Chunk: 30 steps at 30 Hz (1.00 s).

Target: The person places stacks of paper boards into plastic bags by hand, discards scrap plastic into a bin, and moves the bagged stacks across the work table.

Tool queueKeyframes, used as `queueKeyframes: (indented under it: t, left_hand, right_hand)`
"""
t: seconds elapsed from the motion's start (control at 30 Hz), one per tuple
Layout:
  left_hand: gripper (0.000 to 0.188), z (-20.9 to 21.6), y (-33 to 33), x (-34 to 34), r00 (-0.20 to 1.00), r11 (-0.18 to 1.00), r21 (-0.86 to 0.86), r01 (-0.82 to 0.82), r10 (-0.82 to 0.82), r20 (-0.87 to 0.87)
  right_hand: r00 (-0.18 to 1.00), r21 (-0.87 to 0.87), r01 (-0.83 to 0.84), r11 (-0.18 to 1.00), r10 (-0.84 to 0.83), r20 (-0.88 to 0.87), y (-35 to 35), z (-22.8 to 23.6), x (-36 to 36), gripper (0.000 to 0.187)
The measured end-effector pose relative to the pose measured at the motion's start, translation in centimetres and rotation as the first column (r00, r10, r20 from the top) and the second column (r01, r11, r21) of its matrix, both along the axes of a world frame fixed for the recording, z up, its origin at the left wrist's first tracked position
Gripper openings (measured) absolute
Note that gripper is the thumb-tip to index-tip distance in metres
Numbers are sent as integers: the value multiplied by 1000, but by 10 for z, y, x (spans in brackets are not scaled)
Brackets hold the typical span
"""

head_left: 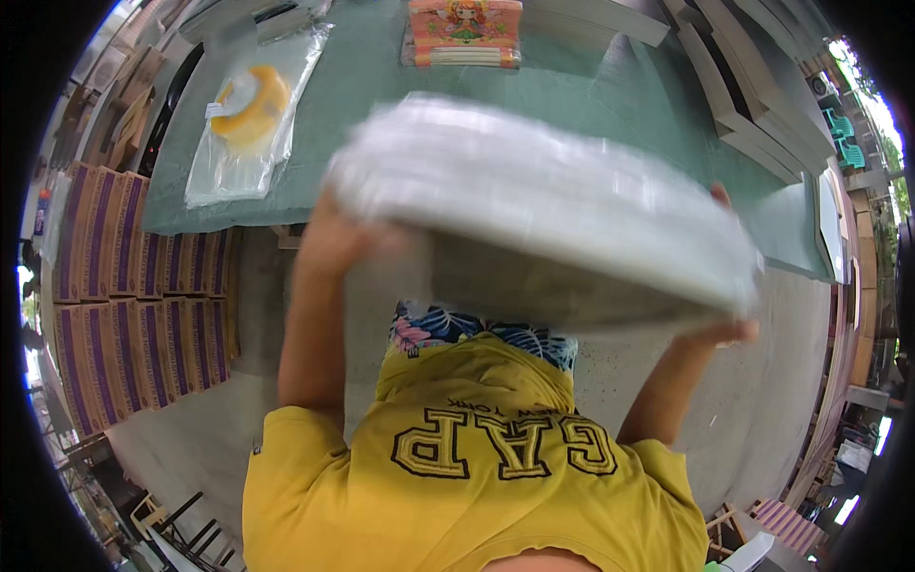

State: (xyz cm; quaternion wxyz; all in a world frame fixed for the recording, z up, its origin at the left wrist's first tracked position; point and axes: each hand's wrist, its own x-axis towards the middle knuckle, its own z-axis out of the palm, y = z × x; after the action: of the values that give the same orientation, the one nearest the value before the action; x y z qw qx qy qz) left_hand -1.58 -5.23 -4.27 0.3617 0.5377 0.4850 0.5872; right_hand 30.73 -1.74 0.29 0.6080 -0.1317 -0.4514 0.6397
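A big white, flat bundle, seemingly wrapped in clear plastic, is held up tilted in front of me and smeared by motion. Its lower face shows dark grey-brown; what is inside cannot be made out. My left hand grips its left end. At the right end my right hand is closed on the lower corner, and a fingertip shows above the far edge. Beyond the bundle, on the green table, lies a small stack of orange-pink booklets with a cartoon girl on the cover.
Clear plastic bags lie at the table's left with a yellow tape roll on them. Long white-edged stacks stand along the right side. Brown and purple cartons are piled at the left, below the tabletop. Green stools are far right.
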Motion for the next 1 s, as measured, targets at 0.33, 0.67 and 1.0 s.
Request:
queueKeyframes:
  t: [0.33, 0.67, 1.0]
  left_hand:
    - [90, -10, -16, 26, 985, 953, -253, 170, -155, 77]
    - [25, -27, -47, 26, 853, 576, -816, -48, -402, -333]
    - [64, 14, -1, 10, 894, 927, -120, -356, 375, 244]
  right_hand:
    - [783, -199, 524, 828, -376, 495, -13, -80, 39, 70]
    - [735, -319, 331, 888, -31, 677, -60, -126, 19, 65]
    - [704, 240, 365, 900, -435, 561, -6, -37, -8, 92]
